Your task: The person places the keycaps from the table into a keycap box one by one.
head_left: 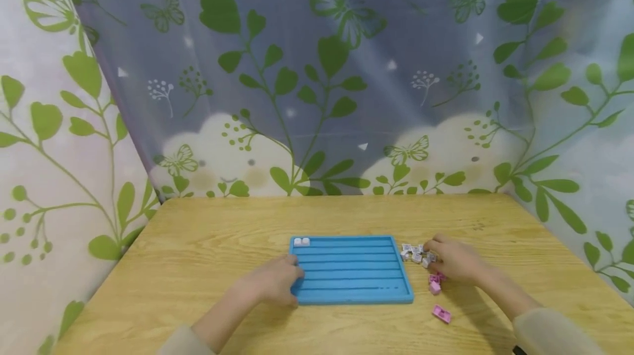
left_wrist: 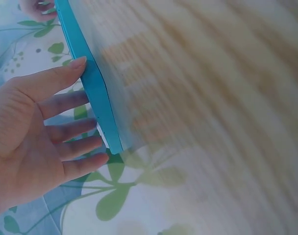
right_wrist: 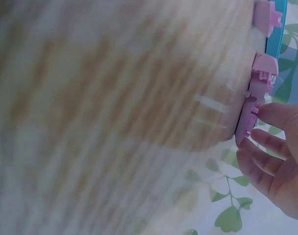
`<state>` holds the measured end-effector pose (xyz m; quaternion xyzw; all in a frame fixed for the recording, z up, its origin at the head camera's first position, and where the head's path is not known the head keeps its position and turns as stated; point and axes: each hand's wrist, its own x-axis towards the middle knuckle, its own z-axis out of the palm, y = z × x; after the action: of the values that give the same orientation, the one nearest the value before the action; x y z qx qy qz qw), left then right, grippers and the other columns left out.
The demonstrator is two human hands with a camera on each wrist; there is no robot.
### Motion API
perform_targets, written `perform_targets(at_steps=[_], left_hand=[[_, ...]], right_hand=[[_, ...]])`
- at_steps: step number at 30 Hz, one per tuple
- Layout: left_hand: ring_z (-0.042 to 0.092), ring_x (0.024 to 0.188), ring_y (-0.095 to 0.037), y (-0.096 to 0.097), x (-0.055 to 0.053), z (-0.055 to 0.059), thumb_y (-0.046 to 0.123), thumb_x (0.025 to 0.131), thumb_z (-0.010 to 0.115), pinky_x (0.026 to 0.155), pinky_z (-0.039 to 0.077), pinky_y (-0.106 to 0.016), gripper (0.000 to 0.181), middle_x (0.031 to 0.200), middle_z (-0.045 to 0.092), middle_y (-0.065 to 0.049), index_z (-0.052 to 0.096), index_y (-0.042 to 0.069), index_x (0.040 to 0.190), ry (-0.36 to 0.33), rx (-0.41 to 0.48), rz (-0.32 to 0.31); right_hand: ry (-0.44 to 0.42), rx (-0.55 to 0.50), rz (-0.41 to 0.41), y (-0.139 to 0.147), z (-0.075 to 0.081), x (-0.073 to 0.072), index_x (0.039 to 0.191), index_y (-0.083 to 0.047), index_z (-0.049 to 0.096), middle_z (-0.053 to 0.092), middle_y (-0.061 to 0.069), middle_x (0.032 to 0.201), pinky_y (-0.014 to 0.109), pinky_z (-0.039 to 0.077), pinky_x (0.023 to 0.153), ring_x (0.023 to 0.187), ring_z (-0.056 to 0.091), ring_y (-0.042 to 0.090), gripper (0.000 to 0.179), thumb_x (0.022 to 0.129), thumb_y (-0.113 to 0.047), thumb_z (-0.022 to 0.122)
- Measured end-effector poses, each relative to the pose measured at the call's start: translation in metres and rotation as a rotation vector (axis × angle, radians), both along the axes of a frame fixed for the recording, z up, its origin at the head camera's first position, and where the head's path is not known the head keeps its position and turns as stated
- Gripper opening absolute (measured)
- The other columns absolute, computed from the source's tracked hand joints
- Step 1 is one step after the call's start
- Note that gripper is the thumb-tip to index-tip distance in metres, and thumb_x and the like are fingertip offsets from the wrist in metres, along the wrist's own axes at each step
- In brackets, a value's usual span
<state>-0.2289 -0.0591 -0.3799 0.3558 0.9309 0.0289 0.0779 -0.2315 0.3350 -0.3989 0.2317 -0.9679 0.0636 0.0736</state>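
Observation:
A shallow blue tray with ridged rows (head_left: pixel 353 283) lies on the table, two white keycaps (head_left: pixel 301 242) in its far left corner. My left hand (head_left: pixel 277 280) rests at the tray's left edge; in the left wrist view its thumb touches the blue side wall (left_wrist: pixel 92 81) and the fingers reach out fairly straight. My right hand (head_left: pixel 458 260) is over the right end of a small heap of white keycaps (head_left: pixel 415 250), fingers loosely bent. Whether its fingertips hold one, I cannot tell. In the right wrist view, pink keycaps (right_wrist: pixel 247 117) stand in front of its thumb and fingers.
Below the white heap lie a few pink keycaps (head_left: pixel 435 284), and a longer pink keycap (head_left: pixel 441 313) sits nearer the front. The wooden table (head_left: pixel 208 228) meets a leaf-patterned curtain (head_left: pixel 327 96) at its far edge, with more patterned cloth on both sides.

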Motion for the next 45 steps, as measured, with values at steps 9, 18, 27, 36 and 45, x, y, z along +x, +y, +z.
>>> perform_targets(at_steps=[9, 18, 27, 36, 45], left_hand=[[0.038, 0.119, -0.032, 0.0016, -0.0005, -0.0002, 0.034, 0.071, 0.079, 0.092, 0.039, -0.051, 0.058, 0.124, 0.041, -0.012, 0.059, 0.011, 0.12, 0.116, -0.025, -0.033], [0.041, 0.093, -0.018, -0.0017, 0.0019, -0.0033, 0.036, 0.07, 0.078, 0.08, 0.043, -0.041, 0.046, 0.099, 0.045, -0.001, 0.064, 0.015, 0.108, 0.174, -0.055, -0.061], [0.049, 0.094, -0.017, -0.0036, 0.0013, -0.002, 0.033, 0.075, 0.076, 0.083, 0.045, -0.037, 0.043, 0.104, 0.051, -0.003, 0.066, 0.012, 0.111, 0.065, -0.025, -0.032], [0.048, 0.08, -0.01, -0.0022, 0.002, 0.0012, 0.03, 0.074, 0.077, 0.074, 0.046, -0.028, 0.042, 0.091, 0.05, 0.001, 0.066, 0.008, 0.109, 0.056, -0.034, -0.04], [0.046, 0.075, -0.008, -0.0013, 0.0011, -0.0005, 0.025, 0.073, 0.078, 0.069, 0.045, -0.023, 0.041, 0.086, 0.05, 0.002, 0.066, 0.006, 0.107, 0.054, -0.028, -0.049]], right_hand=[[-0.003, -0.016, -0.002, 0.0071, 0.0, 0.0029, 0.101, -0.005, 0.063, 0.056, 0.005, 0.093, 0.027, 0.047, 0.058, 0.071, 0.056, 0.013, 0.023, 0.08, -0.012, 0.07], [-0.006, 0.005, -0.024, 0.0024, -0.0014, 0.0014, 0.1, -0.006, 0.064, 0.058, 0.005, 0.093, 0.032, 0.048, 0.06, 0.073, 0.058, 0.017, 0.021, 0.08, -0.01, 0.068], [-0.008, 0.003, -0.017, 0.0018, -0.0034, -0.0007, 0.098, -0.008, 0.064, 0.057, 0.003, 0.091, 0.03, 0.047, 0.059, 0.072, 0.057, 0.015, 0.019, 0.08, -0.01, 0.069], [0.0, -0.014, -0.001, 0.003, -0.0032, -0.0008, 0.096, -0.008, 0.064, 0.057, 0.003, 0.091, 0.03, 0.047, 0.058, 0.071, 0.057, 0.015, 0.017, 0.08, -0.009, 0.068], [-0.018, -0.014, -0.005, 0.0009, -0.0015, 0.001, 0.096, -0.009, 0.064, 0.057, 0.002, 0.09, 0.029, 0.047, 0.058, 0.072, 0.058, 0.016, 0.018, 0.079, -0.008, 0.07]])
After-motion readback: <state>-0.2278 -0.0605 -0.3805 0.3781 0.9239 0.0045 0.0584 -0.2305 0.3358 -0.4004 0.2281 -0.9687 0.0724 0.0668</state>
